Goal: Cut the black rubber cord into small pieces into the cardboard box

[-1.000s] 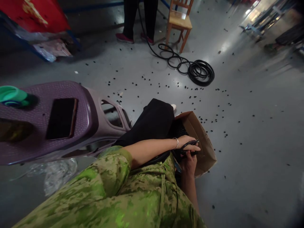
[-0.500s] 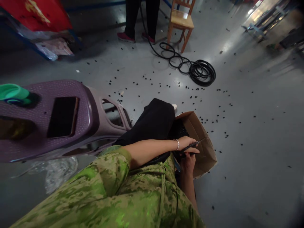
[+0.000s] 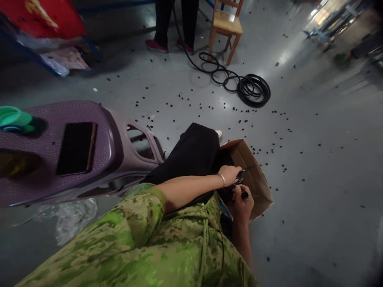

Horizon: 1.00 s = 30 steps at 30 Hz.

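My left hand [image 3: 229, 175], with a bracelet at the wrist, is closed around dark-handled scissors [image 3: 247, 169]. Their blades point right over an open cardboard box [image 3: 260, 191]. Just below it, my right hand [image 3: 243, 202] is closed around a short black rubber tube [image 3: 245, 195] whose rounded end sticks out of the fist. Both hands are above the box, close to each other. Small black pieces [image 3: 226, 159] lie inside the box; much of its inside is dark or hidden by my hands.
To the left stands a purple plastic stool [image 3: 86, 109] bearing a phone [image 3: 77, 148] and a green cup [image 3: 14, 117]. Small black rings are scattered over the floor. Ahead are a coiled black hose [image 3: 254, 91], a wooden chair [image 3: 227, 23] and a standing person's legs [image 3: 176, 24].
My right hand has turned and moved slightly right and away from the scissors, the black tube's end now showing in it. My left hand with the scissors has drawn back a little left.
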Each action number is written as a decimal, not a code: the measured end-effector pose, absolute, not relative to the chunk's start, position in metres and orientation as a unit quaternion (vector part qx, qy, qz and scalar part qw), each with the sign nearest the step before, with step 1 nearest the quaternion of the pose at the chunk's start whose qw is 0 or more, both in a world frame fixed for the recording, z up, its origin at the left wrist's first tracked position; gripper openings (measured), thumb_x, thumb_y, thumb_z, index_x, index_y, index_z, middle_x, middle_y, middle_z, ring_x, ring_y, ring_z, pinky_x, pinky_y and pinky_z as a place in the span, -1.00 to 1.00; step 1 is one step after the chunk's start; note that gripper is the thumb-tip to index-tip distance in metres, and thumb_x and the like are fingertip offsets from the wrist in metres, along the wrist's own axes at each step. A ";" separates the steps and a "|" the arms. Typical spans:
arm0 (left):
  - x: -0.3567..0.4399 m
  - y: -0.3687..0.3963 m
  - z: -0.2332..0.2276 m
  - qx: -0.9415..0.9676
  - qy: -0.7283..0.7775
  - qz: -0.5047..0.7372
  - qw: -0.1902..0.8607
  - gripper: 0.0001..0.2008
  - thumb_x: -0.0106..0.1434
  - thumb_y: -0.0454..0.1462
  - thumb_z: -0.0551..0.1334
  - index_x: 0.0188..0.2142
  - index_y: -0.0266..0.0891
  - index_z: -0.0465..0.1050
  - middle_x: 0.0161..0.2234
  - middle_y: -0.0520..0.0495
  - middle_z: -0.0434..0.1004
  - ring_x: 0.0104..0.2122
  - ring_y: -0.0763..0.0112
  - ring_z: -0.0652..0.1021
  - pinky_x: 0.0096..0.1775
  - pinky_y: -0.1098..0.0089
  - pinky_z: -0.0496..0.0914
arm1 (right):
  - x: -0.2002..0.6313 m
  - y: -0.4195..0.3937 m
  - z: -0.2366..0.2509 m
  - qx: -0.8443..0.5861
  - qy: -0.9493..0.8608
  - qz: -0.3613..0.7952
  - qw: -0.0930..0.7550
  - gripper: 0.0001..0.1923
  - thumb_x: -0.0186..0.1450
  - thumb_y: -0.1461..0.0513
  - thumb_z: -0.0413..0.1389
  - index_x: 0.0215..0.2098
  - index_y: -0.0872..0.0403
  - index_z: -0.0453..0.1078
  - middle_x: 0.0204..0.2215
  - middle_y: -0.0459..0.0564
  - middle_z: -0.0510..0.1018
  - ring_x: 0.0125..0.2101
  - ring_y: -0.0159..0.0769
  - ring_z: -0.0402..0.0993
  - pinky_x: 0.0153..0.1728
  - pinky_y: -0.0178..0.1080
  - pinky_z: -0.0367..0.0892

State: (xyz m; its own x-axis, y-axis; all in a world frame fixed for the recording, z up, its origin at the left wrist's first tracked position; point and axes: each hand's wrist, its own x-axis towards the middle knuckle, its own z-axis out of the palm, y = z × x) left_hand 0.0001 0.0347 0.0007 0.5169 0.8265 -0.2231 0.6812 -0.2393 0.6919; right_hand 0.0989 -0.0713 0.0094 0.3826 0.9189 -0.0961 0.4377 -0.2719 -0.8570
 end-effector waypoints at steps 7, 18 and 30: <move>0.002 0.035 -0.003 0.794 0.484 0.061 0.362 -0.73 0.25 -0.16 0.10 -0.13 -0.25 0.36 -0.23 -0.22 0.53 -0.25 0.17 0.56 -0.24 0.28 0.38 | 0.090 -0.066 0.011 -0.761 -0.493 0.241 0.345 -0.63 0.18 -0.07 0.10 -0.42 0.09 0.35 -0.60 -0.14 0.40 -0.54 -0.40 0.27 -0.45 -0.37 0.18; 0.005 0.035 -0.017 0.758 0.436 0.084 0.477 -0.56 0.11 -0.09 0.24 -0.03 -0.17 0.39 -0.21 -0.12 0.54 -0.20 0.20 0.53 -0.20 0.35 0.36 | 0.094 -0.067 0.015 -0.768 -0.444 0.281 0.365 -0.61 0.15 -0.08 0.12 -0.44 0.09 0.35 -0.73 -0.22 0.29 -0.66 -0.43 0.21 -0.59 -0.38 0.13; 0.017 0.032 -0.037 0.634 0.418 0.172 0.628 -0.53 0.07 -0.26 0.24 0.02 -0.22 0.37 -0.28 0.02 0.52 -0.27 0.40 0.47 -0.26 0.48 0.35 | 0.094 -0.067 0.015 -0.774 -0.439 0.268 0.370 -0.61 0.18 -0.08 0.08 -0.40 0.09 0.36 -0.71 -0.21 0.30 -0.64 -0.42 0.22 -0.54 -0.36 0.15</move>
